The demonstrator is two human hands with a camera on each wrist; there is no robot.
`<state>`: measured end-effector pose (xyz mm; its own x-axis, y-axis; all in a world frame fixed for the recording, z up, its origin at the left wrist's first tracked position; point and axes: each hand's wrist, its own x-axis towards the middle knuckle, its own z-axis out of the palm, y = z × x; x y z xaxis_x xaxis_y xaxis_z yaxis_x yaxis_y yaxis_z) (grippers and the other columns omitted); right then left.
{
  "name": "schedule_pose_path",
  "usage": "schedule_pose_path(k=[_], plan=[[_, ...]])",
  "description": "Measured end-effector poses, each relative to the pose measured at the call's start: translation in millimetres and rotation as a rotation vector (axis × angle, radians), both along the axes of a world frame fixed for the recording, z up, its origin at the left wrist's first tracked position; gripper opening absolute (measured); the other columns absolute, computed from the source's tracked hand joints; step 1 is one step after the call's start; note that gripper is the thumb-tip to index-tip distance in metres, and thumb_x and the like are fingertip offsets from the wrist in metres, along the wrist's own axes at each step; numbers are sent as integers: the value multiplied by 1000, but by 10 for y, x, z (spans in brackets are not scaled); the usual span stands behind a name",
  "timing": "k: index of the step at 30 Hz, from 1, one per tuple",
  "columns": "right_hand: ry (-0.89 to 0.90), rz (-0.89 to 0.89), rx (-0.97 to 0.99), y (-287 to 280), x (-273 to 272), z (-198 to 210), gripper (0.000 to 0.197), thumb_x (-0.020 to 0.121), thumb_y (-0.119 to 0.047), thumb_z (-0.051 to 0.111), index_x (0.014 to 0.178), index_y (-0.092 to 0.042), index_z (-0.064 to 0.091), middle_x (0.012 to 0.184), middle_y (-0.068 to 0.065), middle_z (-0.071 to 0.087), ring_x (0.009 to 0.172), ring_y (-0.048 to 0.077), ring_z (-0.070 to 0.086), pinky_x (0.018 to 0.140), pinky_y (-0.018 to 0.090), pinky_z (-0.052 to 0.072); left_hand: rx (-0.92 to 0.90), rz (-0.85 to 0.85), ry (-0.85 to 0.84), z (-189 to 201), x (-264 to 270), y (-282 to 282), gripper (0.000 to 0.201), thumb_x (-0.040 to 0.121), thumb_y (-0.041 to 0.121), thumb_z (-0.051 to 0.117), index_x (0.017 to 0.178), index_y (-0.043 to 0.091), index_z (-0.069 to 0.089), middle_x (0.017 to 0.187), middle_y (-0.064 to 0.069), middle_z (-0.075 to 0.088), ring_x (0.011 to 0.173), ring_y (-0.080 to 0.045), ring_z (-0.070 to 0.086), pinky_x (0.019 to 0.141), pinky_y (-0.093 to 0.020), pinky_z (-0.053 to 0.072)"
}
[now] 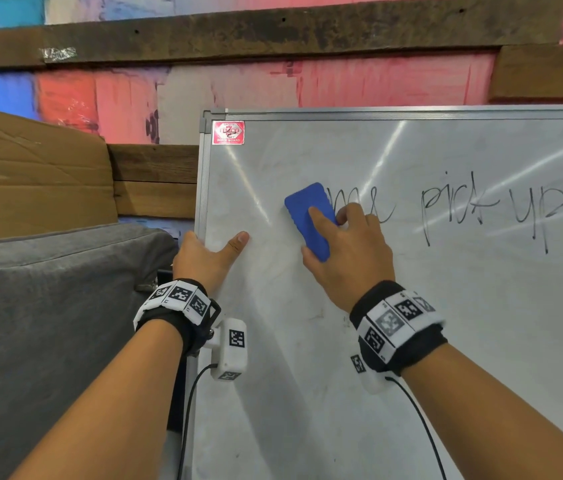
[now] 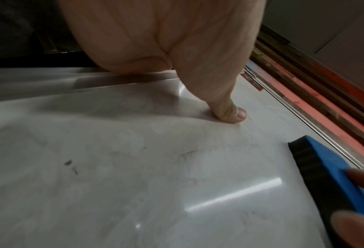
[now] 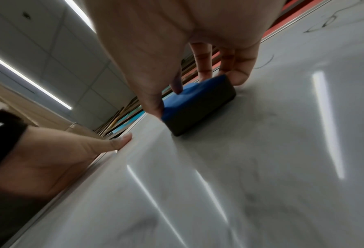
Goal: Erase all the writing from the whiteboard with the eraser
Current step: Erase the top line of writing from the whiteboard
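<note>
A whiteboard [image 1: 411, 341] with a metal frame fills the right of the head view. Black handwriting [image 1: 491, 209] runs across its upper right. My right hand [image 1: 346, 244] grips a blue eraser [image 1: 304, 209] and presses its dark felt face flat on the board, at the left end of the writing. The right wrist view shows the eraser [image 3: 198, 102] pinched between thumb and fingers. My left hand [image 1: 204, 254] holds the board's left edge, thumb [image 2: 230, 112] lying on the white surface and fingers hidden behind the frame. The board left of the eraser bears only faint smudges [image 2: 187, 154].
A red sticker [image 1: 228, 132] sits in the board's top left corner. Left of the board lie a grey cushion [image 1: 48, 323] and a cardboard box [image 1: 31, 174]. Behind stands a painted wall with wooden beams [image 1: 273, 36]. Cables hang from both wrist cameras.
</note>
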<state>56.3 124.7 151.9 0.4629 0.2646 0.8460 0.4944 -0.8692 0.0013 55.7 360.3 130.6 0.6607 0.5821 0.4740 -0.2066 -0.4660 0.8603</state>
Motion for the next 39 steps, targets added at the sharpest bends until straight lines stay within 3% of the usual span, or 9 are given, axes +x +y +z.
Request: schedule_pose_path(k=[2,6,12,16,22,30,36,39], plan=[[-4,17,-13,-43,-13,-176,52,85,-49,62,133,-30,52,108,3,47,90,22,44,53,26,38,4,-1,4,1,7,-1,79,70,67,76,121,13,50,110,-2,63,92,-21,61,66,-27,44],[-24,12,-6,-183,2,-373,52,82,-47,66,130,-30,57,105,4,50,84,23,46,50,25,37,14,8,17,9,9,-11,79,70,68,75,121,12,50,110,-4,63,95,-24,61,74,-34,47],[-30,-19,51,-192,78,27,52,86,-50,60,133,-32,51,108,2,44,90,20,38,59,29,40,13,13,17,-2,23,7,81,68,70,75,122,14,50,113,-4,64,100,-27,63,84,-40,53],[-20,2,45,-152,62,72,52,86,-49,60,134,-32,50,107,2,44,89,18,33,60,29,38,11,18,18,-9,18,-4,80,68,70,75,120,14,50,111,-3,63,99,-26,61,84,-39,52],[-30,20,-3,-263,19,-279,52,80,-48,65,128,-31,58,104,2,50,83,22,44,53,26,37,7,17,9,-12,17,7,81,67,71,76,120,15,50,111,-4,63,99,-27,62,86,-41,53],[-14,3,53,-240,104,132,54,85,-51,61,135,-35,51,108,-1,44,89,19,37,62,28,40,11,18,4,-12,26,18,79,67,70,76,117,15,50,110,-3,63,100,-28,62,85,-40,52],[-37,43,-2,-354,55,-278,52,80,-49,66,128,-32,58,104,-1,48,83,18,41,54,25,37,19,26,5,-13,31,27,82,67,70,75,121,13,51,113,-5,63,102,-29,61,87,-41,52],[-56,20,40,-445,110,-255,53,79,-50,66,128,-33,59,105,-1,49,83,20,45,54,26,39,19,25,11,-13,39,31,84,66,72,75,122,14,51,114,-5,63,103,-29,62,88,-44,53]])
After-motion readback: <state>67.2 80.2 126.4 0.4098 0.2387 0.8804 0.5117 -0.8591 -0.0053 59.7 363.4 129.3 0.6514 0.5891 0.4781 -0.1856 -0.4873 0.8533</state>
